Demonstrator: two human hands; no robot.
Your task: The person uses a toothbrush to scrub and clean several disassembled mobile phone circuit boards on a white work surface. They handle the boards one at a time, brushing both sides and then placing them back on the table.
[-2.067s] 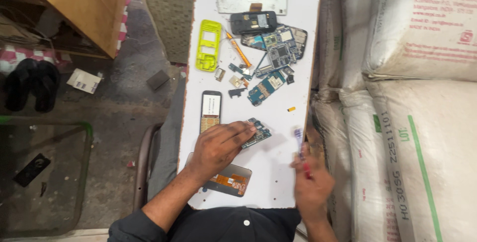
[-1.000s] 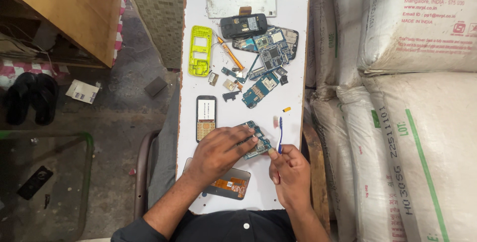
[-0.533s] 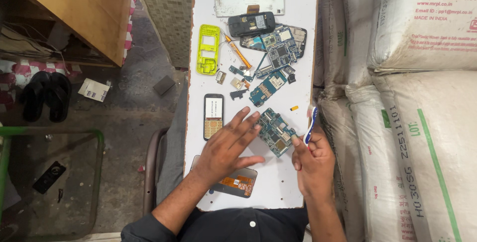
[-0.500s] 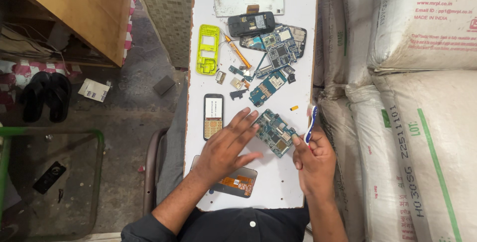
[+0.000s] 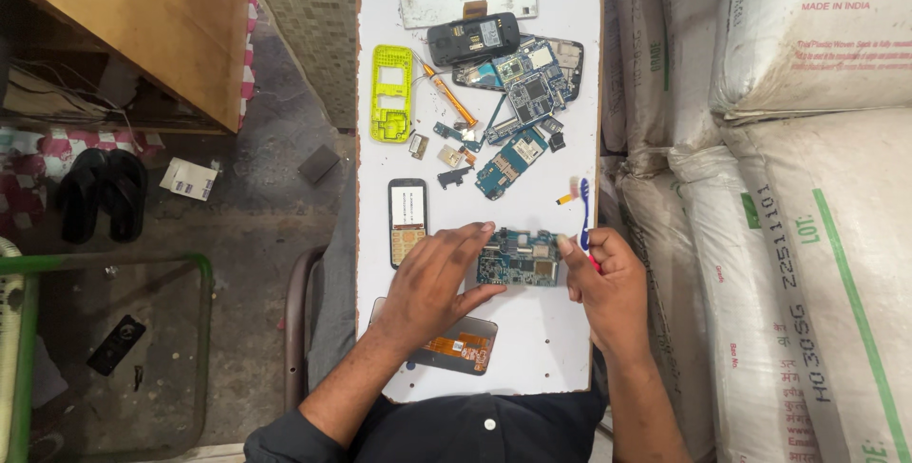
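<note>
A blue-green phone circuit board (image 5: 519, 258) lies flat on the white table (image 5: 532, 359). My left hand (image 5: 432, 278) rests beside it, its fingertips touching the board's left edge. My right hand (image 5: 603, 283) grips a blue toothbrush (image 5: 583, 209) with its bristles pointing away from me, and one finger of that hand touches the board's right edge. A small bar phone with a lit screen (image 5: 408, 220) lies just left of my left hand.
A dark phone panel with an orange flex (image 5: 456, 349) lies near the table's front edge. Further back lie a yellow phone frame (image 5: 391, 93), a black phone (image 5: 473, 37), several circuit boards (image 5: 522, 93), an orange screwdriver (image 5: 448, 94) and small parts. White sacks (image 5: 788, 188) stand at the right.
The circuit board has turned from tilted to lying level. My left hand's fingers have come together at its left edge. My right hand with the toothbrush has moved in to touch the right edge.
</note>
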